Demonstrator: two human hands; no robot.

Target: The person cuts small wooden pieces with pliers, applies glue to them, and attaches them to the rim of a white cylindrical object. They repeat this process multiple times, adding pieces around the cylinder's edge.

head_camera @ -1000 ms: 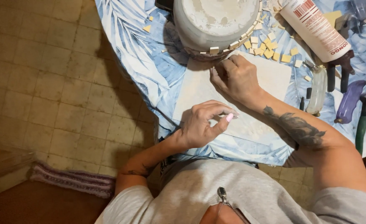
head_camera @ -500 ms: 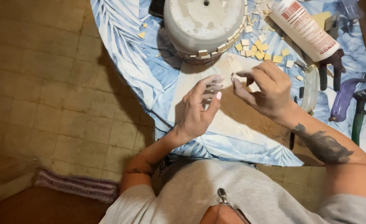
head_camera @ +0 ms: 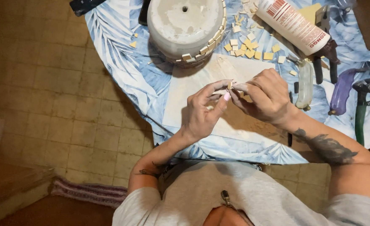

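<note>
Both hands' grip on small tile [head_camera: 229, 85], left hand [head_camera: 201, 109], right hand [head_camera: 265, 98], above white board [head_camera: 185, 96], pot [head_camera: 185, 26] near

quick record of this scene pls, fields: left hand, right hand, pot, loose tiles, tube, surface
left hand: left hand pinching a small tile at the fingertips
right hand: right hand meeting it on the same tile
pot: white pot upside down, tiles along its rim
loose tiles: loose tiles scattered beside the pot
tube: white tube lying flat
surface: leaf-print cloth

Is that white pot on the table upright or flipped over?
Flipped over. The white pot shows its flat base with a drain hole facing up, and its rim sits on the blue leaf-print tablecloth, ringed with small tiles.
</note>
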